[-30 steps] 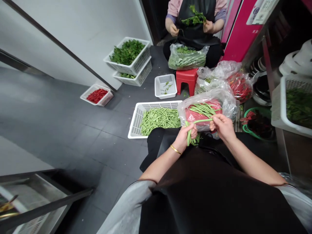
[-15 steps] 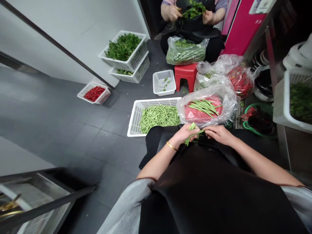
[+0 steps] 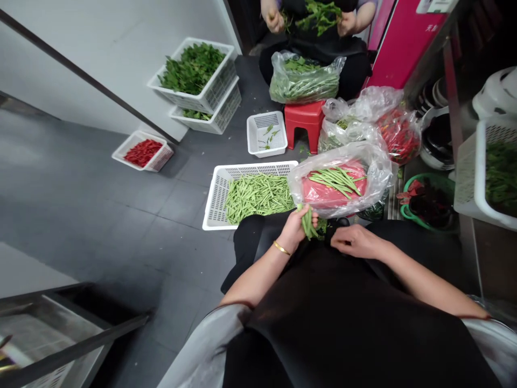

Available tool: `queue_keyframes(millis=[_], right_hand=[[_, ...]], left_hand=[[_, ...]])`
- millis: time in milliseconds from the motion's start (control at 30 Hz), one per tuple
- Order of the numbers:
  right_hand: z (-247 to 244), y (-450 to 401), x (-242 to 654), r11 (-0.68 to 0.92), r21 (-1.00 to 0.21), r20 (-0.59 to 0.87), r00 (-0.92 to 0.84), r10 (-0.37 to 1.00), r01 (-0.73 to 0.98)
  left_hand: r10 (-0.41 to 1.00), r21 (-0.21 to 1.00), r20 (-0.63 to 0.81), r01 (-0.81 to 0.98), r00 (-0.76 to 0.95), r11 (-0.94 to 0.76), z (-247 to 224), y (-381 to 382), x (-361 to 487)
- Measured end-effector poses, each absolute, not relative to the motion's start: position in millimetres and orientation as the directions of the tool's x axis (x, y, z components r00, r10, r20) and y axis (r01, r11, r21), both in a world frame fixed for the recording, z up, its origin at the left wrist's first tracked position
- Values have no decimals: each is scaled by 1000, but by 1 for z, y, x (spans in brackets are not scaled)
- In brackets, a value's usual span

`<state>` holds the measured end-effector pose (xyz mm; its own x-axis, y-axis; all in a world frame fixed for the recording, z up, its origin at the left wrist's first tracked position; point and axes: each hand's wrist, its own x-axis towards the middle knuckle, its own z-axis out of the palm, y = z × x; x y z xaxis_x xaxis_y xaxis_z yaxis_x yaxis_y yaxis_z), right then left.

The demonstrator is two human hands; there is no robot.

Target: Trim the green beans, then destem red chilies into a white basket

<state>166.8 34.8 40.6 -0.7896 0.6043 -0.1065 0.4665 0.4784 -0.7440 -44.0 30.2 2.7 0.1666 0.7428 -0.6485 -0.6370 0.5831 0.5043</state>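
My left hand (image 3: pixel 294 230) is closed around a small bunch of green beans (image 3: pixel 307 225), whose cut ends stick out above and below the fingers. My right hand (image 3: pixel 355 241) hovers over my lap to the right, apart from the bunch, its fingers curled inward; whether anything is pinched in them is hidden. Just beyond my left hand stands a white basket (image 3: pixel 210 207) with a heap of short bean pieces (image 3: pixel 260 196). Beside it, long whole beans (image 3: pixel 337 179) lie on red plastic inside an open clear bag (image 3: pixel 378 186).
Across from me a person's hands (image 3: pixel 274 21) hold leafy greens above a bag of stems (image 3: pixel 305 86) and a red stool (image 3: pixel 304 123). A small white basket (image 3: pixel 253 134), stacked crates of greens (image 3: pixel 220 102) and a basket of red chillies (image 3: pixel 163 157) stand leftward. A green basin (image 3: pixel 409 213) is at right.
My hands have moved apart. The bean that stretched between them no longer shows there, and my right hand has dropped lower. The other person's hands have parted slightly with the greens.
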Motion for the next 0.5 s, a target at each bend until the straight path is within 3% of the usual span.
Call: queue_keyframes(millis=[67, 100, 167, 200, 267, 400, 500], right_hand=[[33, 63, 178, 380, -749, -289, -784, 549, 542], [26, 82, 181, 343, -675, -365, -699, 615, 654], [9, 121, 179, 264, -340, -415, -396, 819, 903], [0, 139, 175, 218, -166, -447, -270, 853, 962], [-17, 166, 164, 179, 31, -511, -138, 848, 983], [-19, 182, 155, 189, 63, -541, -126, 832, 980], [6, 159, 163, 230, -29, -376, -224, 899, 973]], left_hand=[[737, 445, -644, -685, 204, 578, -1, 35, -52], [757, 431, -607, -700, 241, 569, -2, 36, -54], [800, 436, -513, -709, 311, 555, -3, 36, -53], [806, 444, -483, -699, 341, 562, -3, 35, -51], [788, 459, -485, -656, 379, 599, -4, 33, -49], [758, 516, -570, -580, 317, 631, -7, 36, -50], [781, 587, -590, -555, 205, 590, -7, 42, -48]])
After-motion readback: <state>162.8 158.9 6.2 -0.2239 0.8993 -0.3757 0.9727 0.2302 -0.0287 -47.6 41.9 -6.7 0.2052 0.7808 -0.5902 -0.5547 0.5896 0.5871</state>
